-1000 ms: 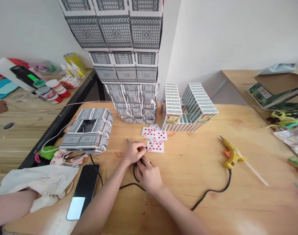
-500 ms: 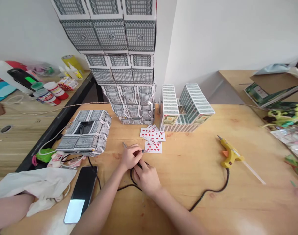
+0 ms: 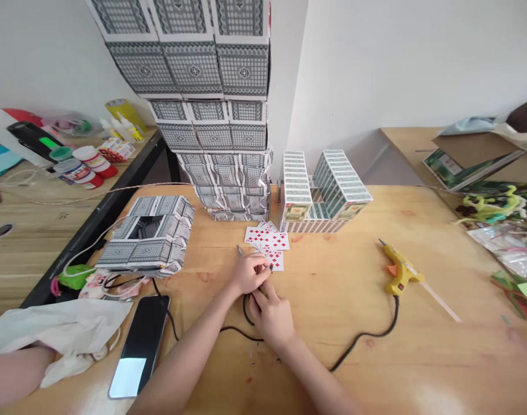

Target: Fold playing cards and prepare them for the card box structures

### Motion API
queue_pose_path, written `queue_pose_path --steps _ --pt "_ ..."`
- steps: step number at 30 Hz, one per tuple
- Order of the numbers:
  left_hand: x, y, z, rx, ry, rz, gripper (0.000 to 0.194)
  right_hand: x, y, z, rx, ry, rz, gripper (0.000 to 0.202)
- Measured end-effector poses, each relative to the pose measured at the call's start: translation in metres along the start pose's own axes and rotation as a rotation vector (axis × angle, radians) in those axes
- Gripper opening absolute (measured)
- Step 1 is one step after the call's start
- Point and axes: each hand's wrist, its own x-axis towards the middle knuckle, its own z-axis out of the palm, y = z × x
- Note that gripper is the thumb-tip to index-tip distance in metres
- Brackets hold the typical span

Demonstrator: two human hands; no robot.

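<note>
My left hand (image 3: 250, 273) is closed near the middle of the table, with a thin grey metal tip (image 3: 240, 250) sticking out above its fingers. Just below and to the right, my right hand (image 3: 273, 314) is closed beside it at a black cord (image 3: 247, 311). The fingers hide most of what both hands hold. Several red diamond playing cards (image 3: 270, 239) lie right beyond my fingers, and my left hand partly covers the lowest one.
A tall structure of card boxes (image 3: 241, 69) stands behind the cards, with a U-shaped box stack (image 3: 345, 190) beside it. A card frame (image 3: 160, 253) and a phone (image 3: 138, 346) lie left. On the right is a yellow glue gun (image 3: 402, 271).
Both hands have moved a little to the right, along with the metal tip and the cord, and now overlap the lowest card. The view has shifted slightly.
</note>
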Motion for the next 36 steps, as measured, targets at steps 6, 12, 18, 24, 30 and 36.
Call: queue_pose_path --steps 6,12,18,24,30,36 --pt "-0.021 -0.006 -0.014 0.027 0.065 -0.071 0.016 0.002 -0.006 0.004 0.061 -0.06 -0.121 0.021" --pt "-0.009 -0.009 -0.005 0.007 -0.007 -0.058 0.012 -0.001 -0.003 0.003 0.014 -0.051 -0.022 0.022" --pt "-0.008 -0.003 -0.002 0.012 0.025 -0.061 0.013 -0.002 0.0 -0.002 0.048 -0.041 -0.031 0.022" --pt "-0.059 0.01 -0.008 0.036 0.17 -0.145 0.021 -0.012 -0.005 -0.023 0.198 -0.214 -0.202 0.019" --pt "-0.081 0.015 -0.002 0.042 0.237 -0.154 0.021 -0.02 -0.002 -0.029 0.248 -0.333 -0.253 0.018" --pt "-0.043 0.02 0.01 0.044 0.103 -0.065 0.019 -0.025 0.013 -0.025 0.203 -0.194 -0.139 0.022"
